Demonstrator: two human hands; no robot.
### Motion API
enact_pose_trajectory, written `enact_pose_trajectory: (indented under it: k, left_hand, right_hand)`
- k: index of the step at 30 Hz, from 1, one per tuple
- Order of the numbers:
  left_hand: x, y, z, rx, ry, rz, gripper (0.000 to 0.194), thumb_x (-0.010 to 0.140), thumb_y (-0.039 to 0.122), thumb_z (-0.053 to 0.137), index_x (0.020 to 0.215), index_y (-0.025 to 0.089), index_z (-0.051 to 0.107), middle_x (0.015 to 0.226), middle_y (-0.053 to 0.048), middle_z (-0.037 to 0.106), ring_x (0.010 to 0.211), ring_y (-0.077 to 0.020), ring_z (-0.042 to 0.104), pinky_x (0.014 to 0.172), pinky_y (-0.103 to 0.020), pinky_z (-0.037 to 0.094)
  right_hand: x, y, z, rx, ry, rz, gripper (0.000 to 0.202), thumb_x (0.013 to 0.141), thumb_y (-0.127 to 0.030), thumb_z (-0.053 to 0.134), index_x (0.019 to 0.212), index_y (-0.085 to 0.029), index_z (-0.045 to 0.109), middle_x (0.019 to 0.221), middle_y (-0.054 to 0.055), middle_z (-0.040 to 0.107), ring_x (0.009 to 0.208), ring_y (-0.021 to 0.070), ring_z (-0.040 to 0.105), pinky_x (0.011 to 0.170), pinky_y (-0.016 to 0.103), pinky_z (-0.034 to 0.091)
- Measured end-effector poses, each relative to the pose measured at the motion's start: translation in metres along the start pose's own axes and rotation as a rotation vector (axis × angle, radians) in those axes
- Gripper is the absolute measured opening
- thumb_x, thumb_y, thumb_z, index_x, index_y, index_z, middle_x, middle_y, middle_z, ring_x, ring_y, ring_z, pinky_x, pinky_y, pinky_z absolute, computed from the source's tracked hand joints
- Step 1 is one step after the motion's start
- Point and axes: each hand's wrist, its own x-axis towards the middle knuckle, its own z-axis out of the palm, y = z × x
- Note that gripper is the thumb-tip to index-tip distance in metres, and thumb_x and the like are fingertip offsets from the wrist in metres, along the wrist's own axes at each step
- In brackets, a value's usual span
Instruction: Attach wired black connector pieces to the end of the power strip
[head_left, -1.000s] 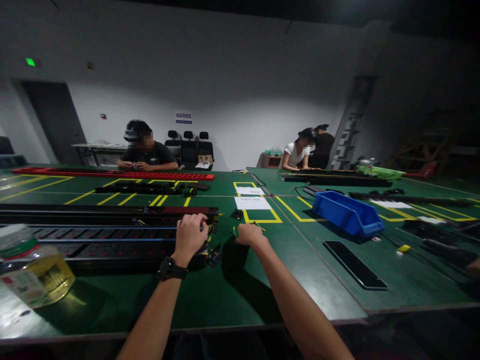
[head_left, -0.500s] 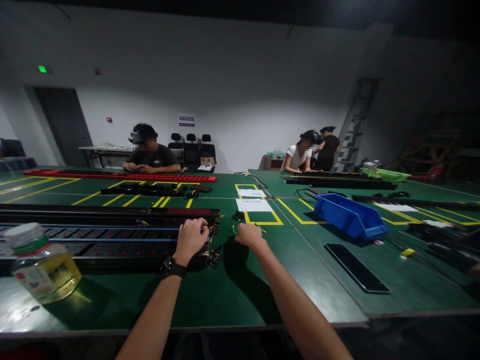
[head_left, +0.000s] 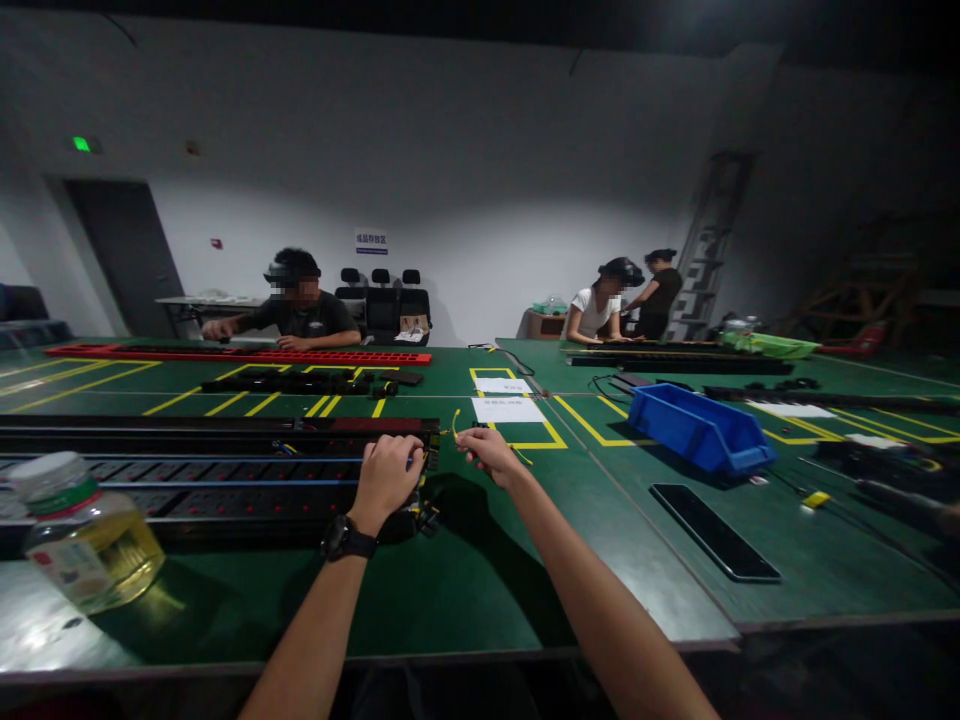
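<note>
My left hand (head_left: 388, 482), with a dark watch on its wrist, rests with curled fingers around the right end of a long black power strip (head_left: 225, 503) dotted with red. Its fingertips are partly hidden. Just to the right, my right hand (head_left: 489, 455) pinches a thin yellow-green wire (head_left: 456, 422), which sticks up past the fingers. Small dark parts (head_left: 427, 518) hang at the strip's end below my left hand.
A bottle of yellow liquid (head_left: 94, 540) stands at the left front. To the right lie a blue bin (head_left: 697, 430) and a phone (head_left: 716, 532). White papers (head_left: 508, 410) lie farther back. Across the table, a person (head_left: 300, 310) sits behind a red rail (head_left: 240, 354).
My right hand has risen slightly and moved left, and the wire in its fingers now points upward. My left hand stays at the strip's end. The person opposite has stretched out an arm.
</note>
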Motion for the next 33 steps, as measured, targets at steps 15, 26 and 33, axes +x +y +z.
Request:
enact_pose_trajectory:
  k: [15,26,33]
  left_hand:
    - [0.001,0.006,0.0,-0.181,-0.071,0.179,0.016,0.1,0.031,0.056,0.107,0.022,0.068,0.107,-0.005,0.072,0.104,-0.0221,0.063,0.09,-0.034,0.046]
    - [0.0,0.004,0.0,-0.152,-0.085,0.077,0.015,0.099,0.03,0.056,0.097,0.023,0.069,0.097,-0.004,0.074,0.095,-0.0216,0.066,0.085,-0.033,0.047]
    - [0.0,0.001,0.003,-0.205,-0.054,-0.004,0.015,0.098,0.029,0.054,0.1,0.024,0.068,0.099,-0.004,0.075,0.095,-0.0218,0.068,0.083,-0.032,0.049]
  right_hand:
    - [-0.015,-0.002,0.026,0.216,-0.195,0.01,0.032,0.076,-0.041,0.086,0.087,-0.017,0.068,0.079,0.0,0.069,0.068,0.0094,0.064,0.051,0.014,0.039]
    - [-0.012,0.004,0.026,0.205,-0.2,-0.06,0.039,0.07,-0.05,0.085,0.086,-0.015,0.076,0.073,0.0,0.066,0.056,0.0062,0.047,0.046,0.017,0.028]
    - [-0.018,-0.003,0.028,0.244,-0.224,-0.034,0.034,0.073,-0.048,0.081,0.088,-0.017,0.078,0.094,0.005,0.073,0.063,0.0072,0.049,0.049,0.017,0.031]
